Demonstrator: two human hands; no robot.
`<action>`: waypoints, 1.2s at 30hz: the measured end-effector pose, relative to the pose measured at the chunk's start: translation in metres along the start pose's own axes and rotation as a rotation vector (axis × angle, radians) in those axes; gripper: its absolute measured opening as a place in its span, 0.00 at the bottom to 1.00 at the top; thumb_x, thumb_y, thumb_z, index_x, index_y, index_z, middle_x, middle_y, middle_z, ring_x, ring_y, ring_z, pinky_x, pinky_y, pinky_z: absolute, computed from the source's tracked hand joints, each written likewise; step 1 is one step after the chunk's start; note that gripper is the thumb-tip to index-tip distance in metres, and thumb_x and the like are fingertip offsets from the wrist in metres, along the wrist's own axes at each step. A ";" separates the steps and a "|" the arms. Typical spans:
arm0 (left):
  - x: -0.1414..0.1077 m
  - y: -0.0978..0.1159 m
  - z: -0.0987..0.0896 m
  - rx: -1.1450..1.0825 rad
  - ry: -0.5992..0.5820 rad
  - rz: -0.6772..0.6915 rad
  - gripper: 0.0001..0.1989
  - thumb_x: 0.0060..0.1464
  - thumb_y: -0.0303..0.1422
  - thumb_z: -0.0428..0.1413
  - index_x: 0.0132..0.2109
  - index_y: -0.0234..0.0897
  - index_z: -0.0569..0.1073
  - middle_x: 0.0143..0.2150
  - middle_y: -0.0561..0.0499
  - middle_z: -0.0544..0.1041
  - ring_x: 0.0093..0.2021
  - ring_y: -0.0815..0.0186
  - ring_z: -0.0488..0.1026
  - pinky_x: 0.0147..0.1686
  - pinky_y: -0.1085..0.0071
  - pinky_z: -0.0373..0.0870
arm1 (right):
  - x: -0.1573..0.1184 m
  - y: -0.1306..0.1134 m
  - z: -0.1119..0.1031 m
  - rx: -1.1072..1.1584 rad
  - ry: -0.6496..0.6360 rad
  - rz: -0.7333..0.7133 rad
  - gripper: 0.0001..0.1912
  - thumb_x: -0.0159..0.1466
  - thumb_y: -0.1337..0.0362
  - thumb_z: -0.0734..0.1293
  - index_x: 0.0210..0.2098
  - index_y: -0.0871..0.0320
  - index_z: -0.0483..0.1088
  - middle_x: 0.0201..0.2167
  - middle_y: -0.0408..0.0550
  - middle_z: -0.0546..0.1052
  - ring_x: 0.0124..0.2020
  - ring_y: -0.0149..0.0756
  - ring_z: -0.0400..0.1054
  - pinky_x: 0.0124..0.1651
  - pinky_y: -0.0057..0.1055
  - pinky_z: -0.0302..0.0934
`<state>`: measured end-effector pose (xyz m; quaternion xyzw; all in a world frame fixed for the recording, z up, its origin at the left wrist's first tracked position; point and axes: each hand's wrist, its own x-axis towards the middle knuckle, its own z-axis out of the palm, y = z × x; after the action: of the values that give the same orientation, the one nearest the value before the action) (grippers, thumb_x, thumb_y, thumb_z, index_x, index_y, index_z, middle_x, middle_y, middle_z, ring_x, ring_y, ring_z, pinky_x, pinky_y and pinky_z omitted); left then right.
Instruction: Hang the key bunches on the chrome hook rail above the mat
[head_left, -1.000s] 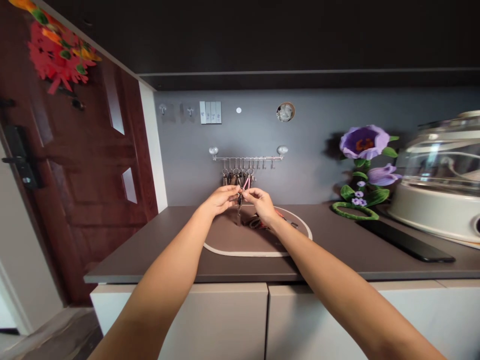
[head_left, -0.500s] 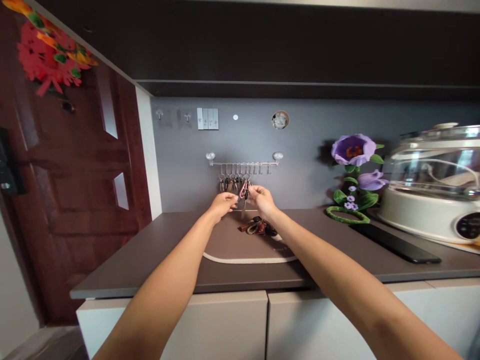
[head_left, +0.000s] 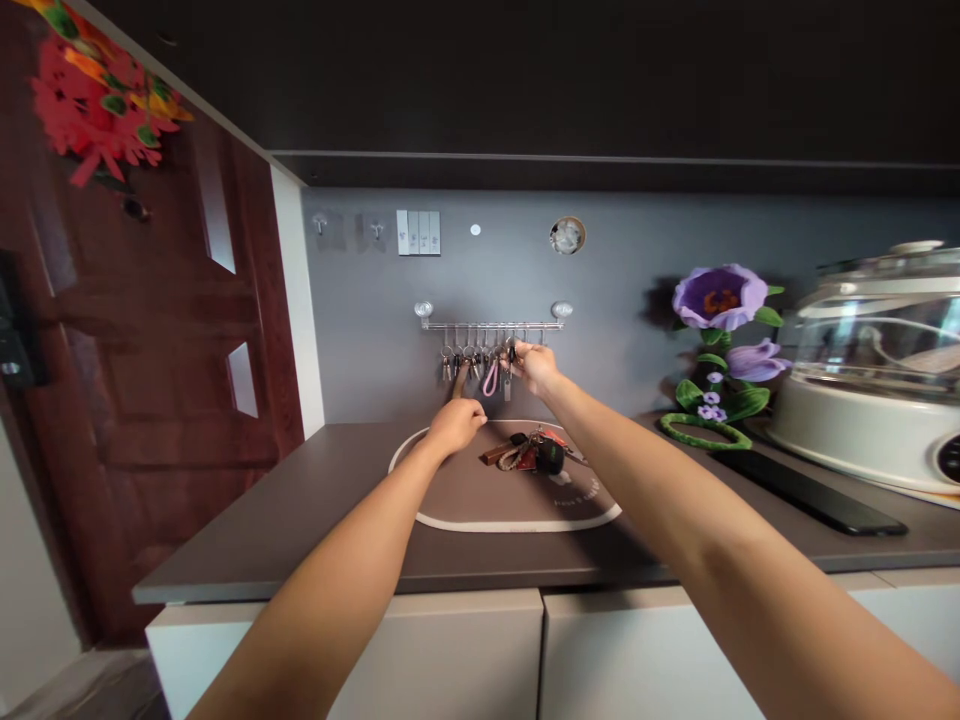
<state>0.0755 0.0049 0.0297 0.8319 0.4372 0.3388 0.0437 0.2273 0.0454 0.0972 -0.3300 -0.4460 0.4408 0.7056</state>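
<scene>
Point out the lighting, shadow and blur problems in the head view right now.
Head view: the overhead shelf is nearly black; pale glare streaks the clear cover at right; the purple flower casts a dark shadow on the wall; the keys at the right hand are too small and soft to tell apart.

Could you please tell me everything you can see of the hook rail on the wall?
The hook rail is a slim, shiny, level bar on the grey wall, with a round, clear mount at each end. Small hooks line it; ringed keys and a pink loop hang below. Toward its right end, the right hand holds another bunch; whether that is hooked, I cannot tell.
</scene>
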 end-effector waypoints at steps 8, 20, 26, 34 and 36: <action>0.000 -0.004 0.002 0.010 0.002 0.003 0.08 0.49 0.30 0.51 0.30 0.35 0.75 0.30 0.46 0.75 0.32 0.63 0.69 0.36 0.71 0.60 | 0.014 0.008 0.007 0.026 0.080 0.061 0.09 0.59 0.74 0.59 0.23 0.60 0.61 0.14 0.38 0.63 0.18 0.22 0.63 0.29 0.24 0.68; 0.000 -0.006 0.002 -0.002 0.013 -0.005 0.07 0.48 0.30 0.52 0.29 0.35 0.74 0.29 0.46 0.74 0.32 0.63 0.69 0.37 0.71 0.61 | 0.011 0.019 -0.004 -0.001 0.049 0.081 0.08 0.57 0.75 0.59 0.24 0.61 0.62 0.16 0.40 0.67 0.20 0.23 0.64 0.30 0.26 0.67; 0.000 -0.006 0.002 -0.016 0.008 -0.017 0.07 0.48 0.30 0.52 0.29 0.36 0.74 0.29 0.46 0.74 0.33 0.63 0.68 0.38 0.71 0.61 | 0.012 0.021 -0.007 -0.062 0.078 0.049 0.09 0.54 0.77 0.60 0.21 0.60 0.61 0.13 0.37 0.63 0.17 0.21 0.59 0.29 0.25 0.66; 0.000 -0.005 0.000 -0.037 0.003 0.045 0.07 0.48 0.30 0.52 0.30 0.34 0.74 0.30 0.46 0.74 0.32 0.64 0.68 0.37 0.71 0.61 | 0.015 0.026 -0.006 -0.185 0.137 0.038 0.08 0.53 0.76 0.59 0.21 0.60 0.61 0.11 0.36 0.59 0.15 0.21 0.54 0.23 0.22 0.60; 0.000 -0.004 0.000 -0.034 -0.006 0.068 0.07 0.48 0.30 0.51 0.30 0.34 0.74 0.29 0.46 0.75 0.31 0.64 0.68 0.35 0.71 0.61 | 0.016 0.027 -0.007 -0.193 0.132 0.033 0.08 0.53 0.76 0.59 0.21 0.60 0.61 0.11 0.35 0.59 0.14 0.20 0.54 0.21 0.20 0.57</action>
<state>0.0730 0.0069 0.0283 0.8466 0.4025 0.3449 0.0477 0.2279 0.0701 0.0768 -0.4319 -0.4335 0.3846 0.6911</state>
